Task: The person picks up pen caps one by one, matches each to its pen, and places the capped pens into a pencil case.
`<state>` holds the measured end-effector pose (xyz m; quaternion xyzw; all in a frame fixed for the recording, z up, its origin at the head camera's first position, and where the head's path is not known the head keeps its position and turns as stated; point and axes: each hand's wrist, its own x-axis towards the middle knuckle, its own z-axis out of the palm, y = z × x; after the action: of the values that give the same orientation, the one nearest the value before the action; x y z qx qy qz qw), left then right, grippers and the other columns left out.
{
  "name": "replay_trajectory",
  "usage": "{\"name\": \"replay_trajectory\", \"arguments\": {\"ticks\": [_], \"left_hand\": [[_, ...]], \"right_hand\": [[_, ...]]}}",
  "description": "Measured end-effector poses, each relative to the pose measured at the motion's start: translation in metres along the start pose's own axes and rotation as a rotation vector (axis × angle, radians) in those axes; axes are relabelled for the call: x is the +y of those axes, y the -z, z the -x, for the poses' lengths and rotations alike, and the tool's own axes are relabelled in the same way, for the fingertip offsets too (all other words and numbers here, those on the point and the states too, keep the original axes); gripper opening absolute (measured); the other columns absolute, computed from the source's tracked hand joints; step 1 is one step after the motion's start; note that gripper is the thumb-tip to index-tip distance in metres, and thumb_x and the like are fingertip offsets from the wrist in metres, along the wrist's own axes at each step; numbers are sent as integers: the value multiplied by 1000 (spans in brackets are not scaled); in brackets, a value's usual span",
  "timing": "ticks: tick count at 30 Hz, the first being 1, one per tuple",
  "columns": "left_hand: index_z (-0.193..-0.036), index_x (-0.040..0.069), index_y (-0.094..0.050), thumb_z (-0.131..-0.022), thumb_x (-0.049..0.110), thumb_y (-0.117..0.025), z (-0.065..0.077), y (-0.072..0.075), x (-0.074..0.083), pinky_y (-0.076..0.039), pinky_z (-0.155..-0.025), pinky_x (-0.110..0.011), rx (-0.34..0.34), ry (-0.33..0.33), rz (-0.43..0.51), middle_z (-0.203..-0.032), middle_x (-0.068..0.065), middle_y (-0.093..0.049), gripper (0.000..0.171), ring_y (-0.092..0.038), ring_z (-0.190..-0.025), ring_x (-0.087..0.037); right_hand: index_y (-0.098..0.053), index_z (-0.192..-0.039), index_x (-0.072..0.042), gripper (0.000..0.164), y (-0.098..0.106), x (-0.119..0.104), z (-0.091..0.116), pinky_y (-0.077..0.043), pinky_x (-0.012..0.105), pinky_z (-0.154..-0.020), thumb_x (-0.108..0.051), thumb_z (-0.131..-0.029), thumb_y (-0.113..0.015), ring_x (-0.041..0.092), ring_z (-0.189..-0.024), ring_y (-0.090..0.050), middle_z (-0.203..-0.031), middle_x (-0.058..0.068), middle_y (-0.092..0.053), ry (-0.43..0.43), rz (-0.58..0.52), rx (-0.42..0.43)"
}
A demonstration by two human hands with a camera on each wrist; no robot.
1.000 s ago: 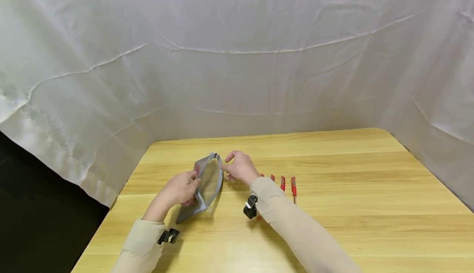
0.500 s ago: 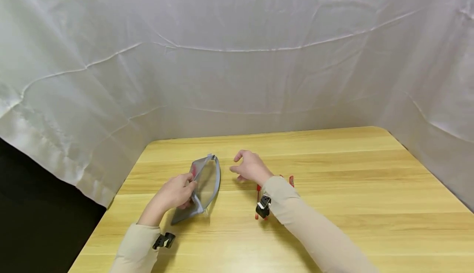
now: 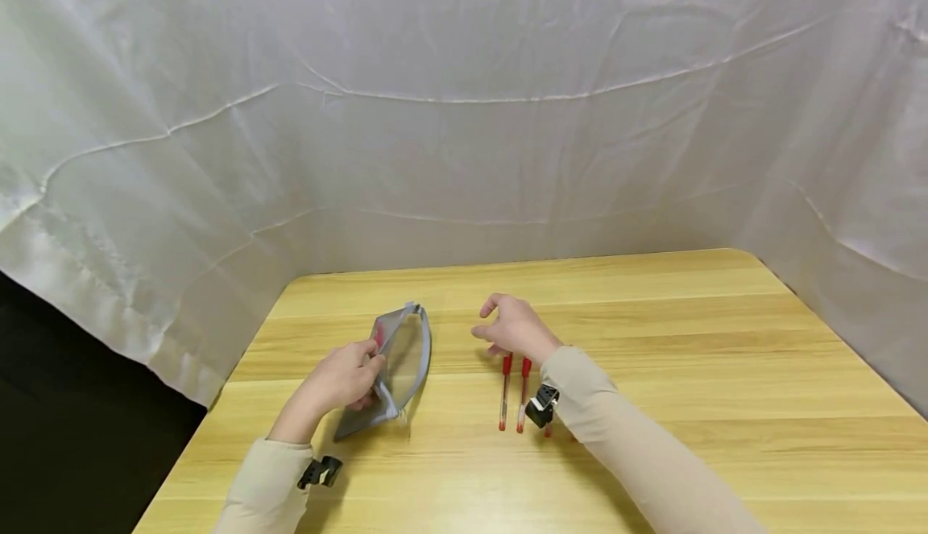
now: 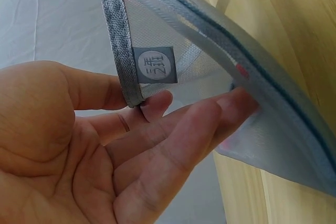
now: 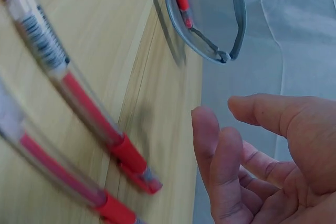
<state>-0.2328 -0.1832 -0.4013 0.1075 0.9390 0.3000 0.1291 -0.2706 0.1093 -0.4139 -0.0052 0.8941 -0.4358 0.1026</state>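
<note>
My left hand (image 3: pixel 346 377) pinches the near edge of a grey mesh zipper pouch (image 3: pixel 426 349), its mouth spread apart and facing right. In the left wrist view, thumb and a finger hold the hem beside a small grey label (image 4: pixel 155 65), while other fingers lie against the mesh. A red pen (image 5: pixel 182 4) shows inside the pouch in the right wrist view. Holding nothing, my right hand (image 3: pixel 515 329) hovers over the table right of the pouch, fingers loosely bent. Red-capped clear pens (image 3: pixel 505 393) lie below it, some partly hidden by the right forearm.
The wooden table (image 3: pixel 689 341) carries the pens and the pouch. White cloth (image 3: pixel 507 180) hangs behind and along both sides. A black area (image 3: pixel 80 405) lies beyond the table's left edge. Each sleeve bears a small black wrist camera (image 3: pixel 541 407).
My right hand has moved right, away from the pouch mouth toward the pens, uncovering the leftmost ones. The left hand still holds the pouch and has hardly moved.
</note>
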Motion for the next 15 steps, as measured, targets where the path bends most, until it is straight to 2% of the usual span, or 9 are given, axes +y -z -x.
{"name": "replay_trajectory", "arguments": {"ticks": [5, 12, 15], "left_hand": [[-99, 7, -59, -113, 23, -50, 0, 0, 0, -61, -57, -32, -4, -2, 0, -76, -11, -67, 23, -66, -60, -18], [-101, 6, -61, -113, 22, -50, -1, 0, -1, -60, -56, -31, -6, 1, -3, -76, -11, -68, 22, -67, -60, -18], [-102, 6, -61, -113, 22, -50, -1, 0, -1, -61, -56, -31, -7, -1, 1, -76, -11, -67, 22, -67, -60, -19]], "right_hand": [[-61, -129, -3, 37, 7, 6, 6, -64, 31, -65, -20, -100, -77, 24, -71, -77, -98, 17, -75, 1, 18, 9], [-61, -128, -3, 37, 12, 11, 12, -63, 31, -64, -19, -100, -78, 26, -69, -76, -79, 13, -73, -21, 55, 2], [-60, -130, -1, 38, 13, 14, 13, -65, 31, -66, -17, -100, -78, 25, -69, -76, -78, 13, -73, -26, 36, -7]]}}
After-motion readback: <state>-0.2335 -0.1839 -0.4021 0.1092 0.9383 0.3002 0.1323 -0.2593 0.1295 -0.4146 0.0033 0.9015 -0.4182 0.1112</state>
